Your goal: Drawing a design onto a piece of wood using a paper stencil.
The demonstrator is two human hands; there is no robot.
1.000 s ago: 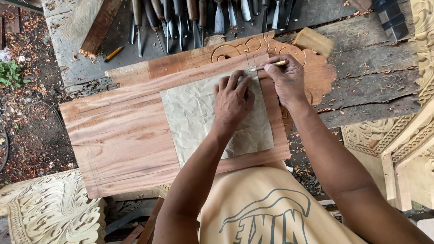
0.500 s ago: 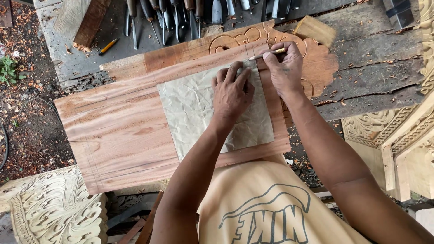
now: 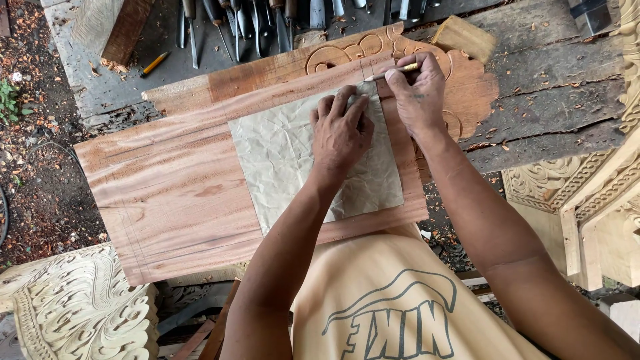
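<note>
A crumpled grey-green paper sheet (image 3: 287, 160) lies flat on a reddish wooden plank (image 3: 173, 193) across the workbench. My left hand (image 3: 341, 130) presses palm-down on the sheet near its top right corner. My right hand (image 3: 417, 90) grips a yellow pencil (image 3: 395, 70), whose tip touches the plank at the sheet's top right corner. Behind the plank lies a second board (image 3: 467, 93) with carved scroll patterns.
A row of chisels (image 3: 267, 20) lies at the back of the grey bench (image 3: 553, 113), with a loose yellow pencil (image 3: 155, 64) at left and a wood block (image 3: 465, 37) at right. Carved pale panels stand at bottom left (image 3: 73, 310) and right (image 3: 587, 193).
The view shifted slightly. My right hand and the pencil stay at the paper's top right corner, and my left hand keeps pressing on the sheet.
</note>
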